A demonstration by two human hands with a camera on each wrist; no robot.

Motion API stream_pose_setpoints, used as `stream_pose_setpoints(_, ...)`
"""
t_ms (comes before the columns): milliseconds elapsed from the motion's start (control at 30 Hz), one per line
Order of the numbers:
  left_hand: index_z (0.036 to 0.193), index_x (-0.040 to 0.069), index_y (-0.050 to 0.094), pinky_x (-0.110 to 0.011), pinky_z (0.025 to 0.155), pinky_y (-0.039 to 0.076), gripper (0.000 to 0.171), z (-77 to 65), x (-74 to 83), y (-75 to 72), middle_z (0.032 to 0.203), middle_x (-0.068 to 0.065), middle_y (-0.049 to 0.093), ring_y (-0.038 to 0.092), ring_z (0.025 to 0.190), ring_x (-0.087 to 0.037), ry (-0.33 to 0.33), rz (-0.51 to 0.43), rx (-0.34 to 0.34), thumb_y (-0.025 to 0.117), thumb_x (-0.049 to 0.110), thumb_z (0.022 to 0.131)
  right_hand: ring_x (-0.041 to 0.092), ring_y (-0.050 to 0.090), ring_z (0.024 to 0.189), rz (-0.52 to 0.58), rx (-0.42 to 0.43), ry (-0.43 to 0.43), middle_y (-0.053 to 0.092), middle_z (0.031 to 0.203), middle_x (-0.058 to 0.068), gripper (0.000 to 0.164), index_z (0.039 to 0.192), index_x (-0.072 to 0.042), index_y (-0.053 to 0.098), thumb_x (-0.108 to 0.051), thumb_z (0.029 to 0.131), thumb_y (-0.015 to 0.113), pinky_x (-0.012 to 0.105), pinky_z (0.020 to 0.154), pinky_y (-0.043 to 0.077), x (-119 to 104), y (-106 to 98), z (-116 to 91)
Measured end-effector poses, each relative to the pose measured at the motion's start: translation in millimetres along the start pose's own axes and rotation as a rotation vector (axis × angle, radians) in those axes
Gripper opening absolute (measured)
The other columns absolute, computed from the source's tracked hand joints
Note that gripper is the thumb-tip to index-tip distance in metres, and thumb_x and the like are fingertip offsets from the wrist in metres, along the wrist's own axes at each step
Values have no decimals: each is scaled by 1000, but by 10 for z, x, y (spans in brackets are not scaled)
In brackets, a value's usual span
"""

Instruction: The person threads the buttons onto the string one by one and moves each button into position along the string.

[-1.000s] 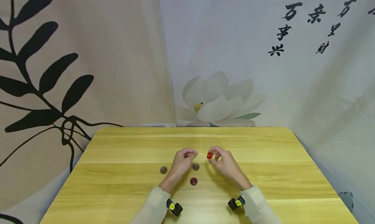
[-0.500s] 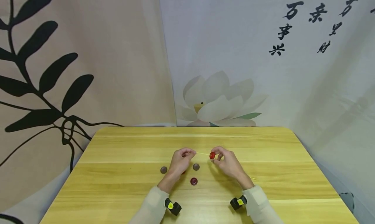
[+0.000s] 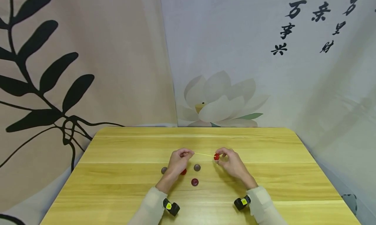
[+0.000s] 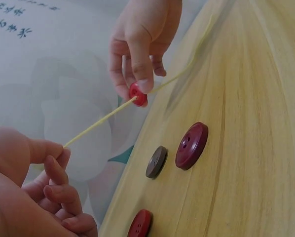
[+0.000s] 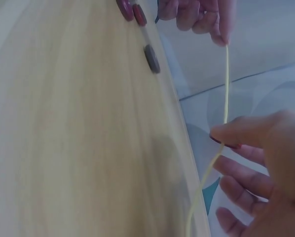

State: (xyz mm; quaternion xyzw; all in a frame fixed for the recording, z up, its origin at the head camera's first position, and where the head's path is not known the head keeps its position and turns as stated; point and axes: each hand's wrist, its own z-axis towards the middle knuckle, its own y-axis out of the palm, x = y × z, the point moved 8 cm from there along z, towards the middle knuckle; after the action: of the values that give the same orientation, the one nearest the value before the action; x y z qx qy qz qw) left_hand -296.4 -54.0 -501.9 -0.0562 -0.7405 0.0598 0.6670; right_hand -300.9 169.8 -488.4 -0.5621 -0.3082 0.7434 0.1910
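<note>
A bright red button (image 4: 137,94) is pinched at its edge between the thumb and fingers of my right hand (image 3: 233,164). A yellow cord (image 4: 100,121) runs through the button. My left hand (image 3: 178,162) pinches the cord between thumb and forefinger, and the stretch from there to the button is taut. Beyond the button the cord's tail (image 5: 196,192) hangs past my right hand toward the table. Both hands are raised over the table, apart from each other.
On the wooden table (image 3: 132,176) lie a maroon button (image 3: 195,182), a grey-brown button (image 3: 197,168), another red button (image 3: 183,171) and a second grey-brown button (image 3: 164,170), the last two partly behind my left arm. A printed curtain (image 3: 132,71) hangs behind the table.
My hands have drawn apart, the right one moving right with the red button, the left one slightly left. The cord between them shows longer, and a red button beside my left wrist has come into view.
</note>
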Motion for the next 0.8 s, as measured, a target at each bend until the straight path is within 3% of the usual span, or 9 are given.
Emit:
stream_pose_setpoints(133,99,6,73,-22,61,40,14,13,-6,-14,78,2,54,47,70,-13,-16,-6,-2,66,17,95,28,58,104,2,3,11,68,110,3,30,111,-8,69,-8,83,79,50,92,46,45,-13,-4)
stream_pose_setpoints(433,101,7,73,-21,57,37,15,33,-16,-61,79,1,53,45,67,-12,-21,9,9,65,19,95,39,52,125,4,-17,57,62,126,14,28,111,-11,68,-12,85,78,60,104,39,153,-32,6)
stream_pose_setpoints(800,100,5,73,-24,62,39,15,40,16,-171,80,1,52,45,71,-13,-25,5,39,65,18,96,35,54,125,3,-55,51,63,121,9,28,111,-8,67,-8,85,77,56,106,39,222,-44,14)
